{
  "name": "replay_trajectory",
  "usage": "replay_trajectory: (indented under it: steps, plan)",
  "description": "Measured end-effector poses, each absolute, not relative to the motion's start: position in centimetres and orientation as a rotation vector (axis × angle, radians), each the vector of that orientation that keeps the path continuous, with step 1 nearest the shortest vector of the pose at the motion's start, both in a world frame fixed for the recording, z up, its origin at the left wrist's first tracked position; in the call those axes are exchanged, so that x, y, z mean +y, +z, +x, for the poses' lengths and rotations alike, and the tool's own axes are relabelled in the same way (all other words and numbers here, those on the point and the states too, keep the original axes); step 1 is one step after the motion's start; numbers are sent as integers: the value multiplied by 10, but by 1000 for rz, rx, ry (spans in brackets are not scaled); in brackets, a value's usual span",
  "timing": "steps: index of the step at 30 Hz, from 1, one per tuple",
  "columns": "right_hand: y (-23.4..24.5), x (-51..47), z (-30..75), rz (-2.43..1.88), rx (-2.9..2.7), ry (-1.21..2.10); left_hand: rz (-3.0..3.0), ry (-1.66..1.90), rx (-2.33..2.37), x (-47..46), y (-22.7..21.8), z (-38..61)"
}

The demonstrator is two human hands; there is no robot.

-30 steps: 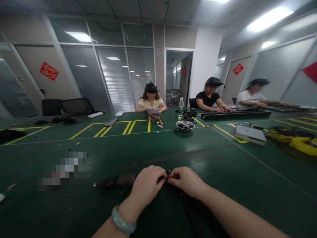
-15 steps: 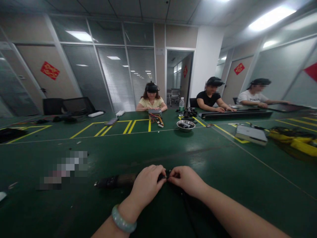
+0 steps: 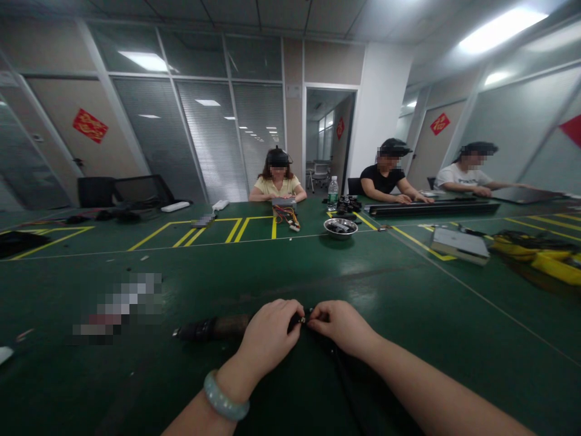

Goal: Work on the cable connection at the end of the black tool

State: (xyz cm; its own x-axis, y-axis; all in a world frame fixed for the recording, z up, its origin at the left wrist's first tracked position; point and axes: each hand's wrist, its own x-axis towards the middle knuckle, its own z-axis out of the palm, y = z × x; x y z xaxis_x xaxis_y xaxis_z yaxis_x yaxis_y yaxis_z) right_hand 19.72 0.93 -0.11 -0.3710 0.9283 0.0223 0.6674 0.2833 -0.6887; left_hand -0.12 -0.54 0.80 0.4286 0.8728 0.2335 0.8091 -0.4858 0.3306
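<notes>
left hand pinches a small metal-tipped part; just beside it, the right hand curls inward, its grip hidden from me. a dark cylindrical tool juts leftward from behind the left hand. seemingly fine fingertip work, calling for steadiness next.

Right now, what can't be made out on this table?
All in the head view:
Right end of the dark tool: behind the left hand.
Shiny piece pinched by that hand: too small to identify.
Whether the right hand holds anything: its curl hides it.
White thing: cut off by left edge.
</notes>
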Motion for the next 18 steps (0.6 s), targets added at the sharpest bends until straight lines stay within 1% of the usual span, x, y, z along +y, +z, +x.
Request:
replay_trajectory:
  steps: [4,18]
  plan:
    - [-1,10,197,-1454,-2144,818,2475,639,1502,-5,6,-2]
    - [-1,10,197,-1457,-2182,781,2499,684,1463,-4,5,-3]
